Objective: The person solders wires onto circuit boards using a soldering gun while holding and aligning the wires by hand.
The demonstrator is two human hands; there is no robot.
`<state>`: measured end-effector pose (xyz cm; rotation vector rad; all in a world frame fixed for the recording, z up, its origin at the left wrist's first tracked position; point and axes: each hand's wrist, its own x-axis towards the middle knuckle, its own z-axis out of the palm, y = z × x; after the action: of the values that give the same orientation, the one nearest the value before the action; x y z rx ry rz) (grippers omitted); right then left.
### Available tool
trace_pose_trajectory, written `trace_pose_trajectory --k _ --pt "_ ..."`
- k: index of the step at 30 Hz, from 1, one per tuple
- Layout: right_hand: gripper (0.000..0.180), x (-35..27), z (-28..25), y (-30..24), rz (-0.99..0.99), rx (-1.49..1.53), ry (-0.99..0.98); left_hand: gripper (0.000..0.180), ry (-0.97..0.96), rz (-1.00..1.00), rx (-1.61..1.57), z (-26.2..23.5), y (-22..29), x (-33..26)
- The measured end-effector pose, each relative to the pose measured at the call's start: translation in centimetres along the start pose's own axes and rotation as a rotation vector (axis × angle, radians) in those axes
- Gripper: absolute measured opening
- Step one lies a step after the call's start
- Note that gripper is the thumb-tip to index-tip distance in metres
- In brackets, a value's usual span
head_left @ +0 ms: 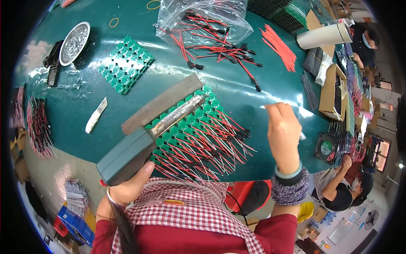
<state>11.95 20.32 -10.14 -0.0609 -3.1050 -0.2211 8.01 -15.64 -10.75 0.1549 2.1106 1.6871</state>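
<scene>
Circuit boards [182, 125] on green table [67, 108]

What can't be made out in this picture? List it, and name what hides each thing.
Head view: most fingers of the left grip, hidden by the dark grey handle.
Head view: what the right grip pinches, if anything; its own fingers cover it.
Head view: a strip of the green boards, covered by the metal bar.
Head view: the plastic bag's far end, cut off by the upper edge.

A head-worn fisheye view looks down across the table [72, 112] from close above.
</scene>
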Motion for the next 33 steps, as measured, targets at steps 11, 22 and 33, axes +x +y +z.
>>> trace_pose_trajectory --k 11,22,33 --pt "0.035 0.1 4.6 -8.7 0.015 0.528 0.358 0.023 -0.096 0.130 0.133 2.2 -0.1 3.0" --pt "0.033 -0.2 4.4 -8.8 0.063 0.530 0.344 0.023 -0.165 0.190 0.264 3.1 0.2 4.2" --pt "0.037 -0.4 4.7 -8.7 0.028 0.542 0.331 0.021 -0.228 0.134 0.272 3.2 1.0 4.5"
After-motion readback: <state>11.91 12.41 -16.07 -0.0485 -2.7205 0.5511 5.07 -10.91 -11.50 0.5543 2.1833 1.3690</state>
